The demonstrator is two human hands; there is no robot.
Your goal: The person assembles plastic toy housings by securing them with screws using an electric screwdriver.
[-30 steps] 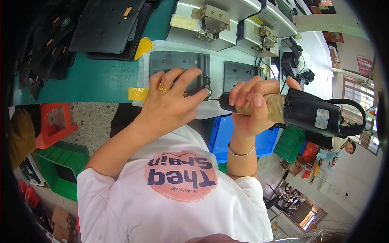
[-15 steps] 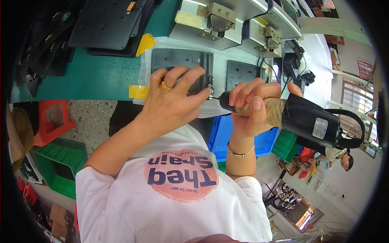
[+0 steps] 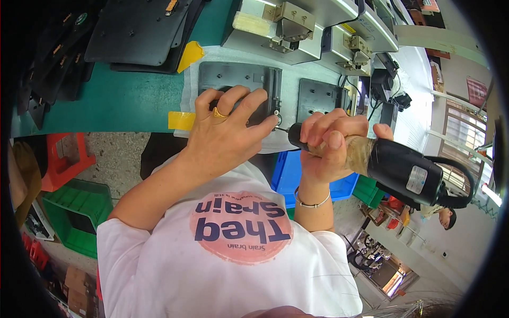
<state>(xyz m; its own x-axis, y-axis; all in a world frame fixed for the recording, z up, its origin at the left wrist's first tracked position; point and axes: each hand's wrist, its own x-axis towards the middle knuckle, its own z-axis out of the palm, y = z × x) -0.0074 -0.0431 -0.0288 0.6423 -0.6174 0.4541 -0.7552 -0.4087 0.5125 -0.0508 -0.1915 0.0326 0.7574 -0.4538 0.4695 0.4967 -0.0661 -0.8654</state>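
Note:
A dark grey plastic panel (image 3: 220,77) lies on a white sheet at the table's near edge. My left hand (image 3: 225,130), a ring on one finger, rests over it with spread, bent fingertips on its surface. That hand's thumb reaches to the panel's near right corner, beside a small round metallic part (image 3: 277,120). A black electric screwdriver (image 3: 405,172), its grip wrapped in tan tape, lies nearly level in my closed right hand (image 3: 334,143). Its thin bit points left to that corner, close to my left thumb; whether it touches a screw is too small to tell.
Another dark panel (image 3: 318,95) lies to the right. Stacked dark panels (image 3: 138,34) fill the far left. Metal fixtures (image 3: 291,26) stand along the back. Below the table are a blue bin (image 3: 286,172), a green crate (image 3: 74,217) and a red stool (image 3: 66,164). Another person (image 3: 448,217) is far right.
Both hands and the screwdriver hold nearly the same pose at the panel's corner. The whole view has shifted slightly, and less of the person in the background shows past the screwdriver.

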